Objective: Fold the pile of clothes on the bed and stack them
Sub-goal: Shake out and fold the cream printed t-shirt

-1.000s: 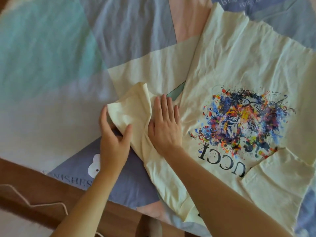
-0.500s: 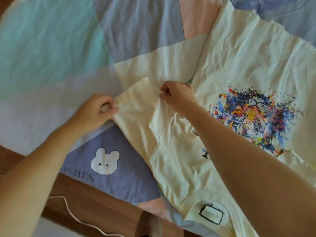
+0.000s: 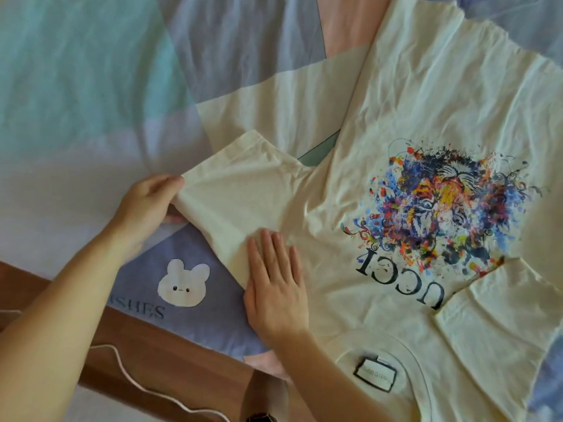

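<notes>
Underneath everything, the bed point(image 3: 91, 86) is wearing a patchwork cover of teal, lilac, pink and cream panels, lightly creased. A white bunny face point(image 3: 183, 283) is sitting on the lilac panel near the bed's near edge, with dark lettering just below it. Along that near edge a brown wooden bed frame point(image 3: 170, 360) is running diagonally from the left side toward the bottom middle, and a thin white cable point(image 3: 143, 388) is snaking across it and the pale area below.

Spread front-up over the right half of the bed, a cream T-shirt point(image 3: 426, 102) is lying with its collar and label point(image 3: 375, 375) toward the person and its hem reaching the top edge of the view. A multicoloured lion print point(image 3: 451, 205) and dark letters are showing on its chest. The shirt's right side is running off the picture's edge.

The left hand point(image 3: 146, 202) is pinching the end of the sleeve point(image 3: 237, 184) and drawing it out flat toward the left. The right hand point(image 3: 275, 287) is lying flat, fingers straight and together, pressing on the shirt at the base of that sleeve.

The teal and lilac stretch to the upper left is holding only bedcover.
</notes>
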